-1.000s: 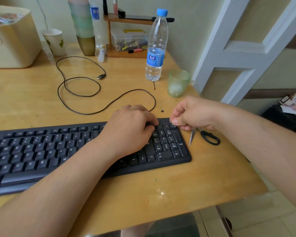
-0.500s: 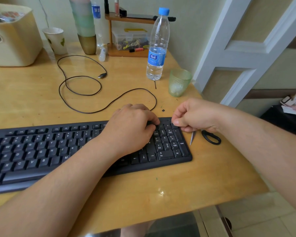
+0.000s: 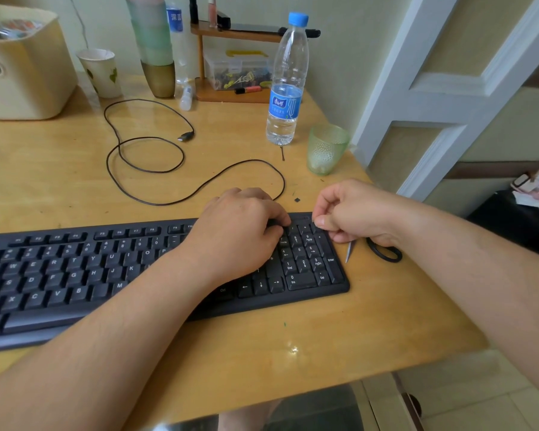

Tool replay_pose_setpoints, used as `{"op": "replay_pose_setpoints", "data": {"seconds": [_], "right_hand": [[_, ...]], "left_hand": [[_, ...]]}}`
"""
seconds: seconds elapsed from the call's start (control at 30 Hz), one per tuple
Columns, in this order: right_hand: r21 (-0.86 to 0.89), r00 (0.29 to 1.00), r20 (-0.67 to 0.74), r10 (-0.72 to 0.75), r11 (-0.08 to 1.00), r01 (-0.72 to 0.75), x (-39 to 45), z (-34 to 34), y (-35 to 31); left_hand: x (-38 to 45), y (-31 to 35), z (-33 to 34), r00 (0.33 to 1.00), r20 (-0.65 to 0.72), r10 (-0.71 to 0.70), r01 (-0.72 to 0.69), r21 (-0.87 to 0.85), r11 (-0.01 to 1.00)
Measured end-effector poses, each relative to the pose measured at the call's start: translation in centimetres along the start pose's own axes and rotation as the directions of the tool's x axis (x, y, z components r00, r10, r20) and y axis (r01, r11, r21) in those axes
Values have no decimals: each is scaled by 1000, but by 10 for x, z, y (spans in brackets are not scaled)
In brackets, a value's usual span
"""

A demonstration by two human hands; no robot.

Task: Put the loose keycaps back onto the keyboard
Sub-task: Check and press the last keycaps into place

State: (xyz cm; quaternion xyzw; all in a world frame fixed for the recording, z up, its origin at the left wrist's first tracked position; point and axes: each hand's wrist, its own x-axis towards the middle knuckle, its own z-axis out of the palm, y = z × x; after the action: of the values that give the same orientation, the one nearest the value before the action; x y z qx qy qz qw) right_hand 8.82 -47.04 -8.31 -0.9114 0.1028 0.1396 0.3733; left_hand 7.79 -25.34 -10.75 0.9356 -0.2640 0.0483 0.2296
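Note:
The black keyboard [image 3: 75, 275] lies along the desk's front. My left hand [image 3: 240, 231] rests on its right part with the fingers curled over the back edge. Its thumb lies against the number pad's top-left key, and anything beneath the palm is hidden. My right hand [image 3: 352, 213] is curled at the pad's top-right corner. Its thumb and forefinger pinch a black keycap [image 3: 315, 228] down at the corner key position. A small black piece [image 3: 297, 199] lies loose on the desk just behind the keyboard.
Black-handled scissors [image 3: 383, 251] lie right of the keyboard, under my right wrist. Behind are a green glass [image 3: 325, 149], a water bottle [image 3: 285, 88], a looped black cable [image 3: 150, 157], a paper cup [image 3: 100, 73] and a beige bin [image 3: 25, 66]. The desk's right edge [image 3: 448, 306] is near.
Both hands have stayed at the number pad. My right thumb has shifted only slightly on the corner key.

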Motion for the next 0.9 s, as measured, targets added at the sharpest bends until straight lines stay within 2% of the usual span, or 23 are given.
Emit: {"op": "replay_pose_setpoints", "data": {"seconds": [0.23,0.43,0.9], "right_hand": [[-84,996,-32,-82,993,79,1,3,1],[-325,933,-157,-324,909,261,-13,10,14],[-237,937,-65,-344,917,320,-20,2,15]], "left_hand": [[0,-1,0,1000,7,-7,7,-2,1000],[0,1,0,1000,2,-3,3,15,1000],[0,1,0,1000,0,-9,9,3,1000]]}}
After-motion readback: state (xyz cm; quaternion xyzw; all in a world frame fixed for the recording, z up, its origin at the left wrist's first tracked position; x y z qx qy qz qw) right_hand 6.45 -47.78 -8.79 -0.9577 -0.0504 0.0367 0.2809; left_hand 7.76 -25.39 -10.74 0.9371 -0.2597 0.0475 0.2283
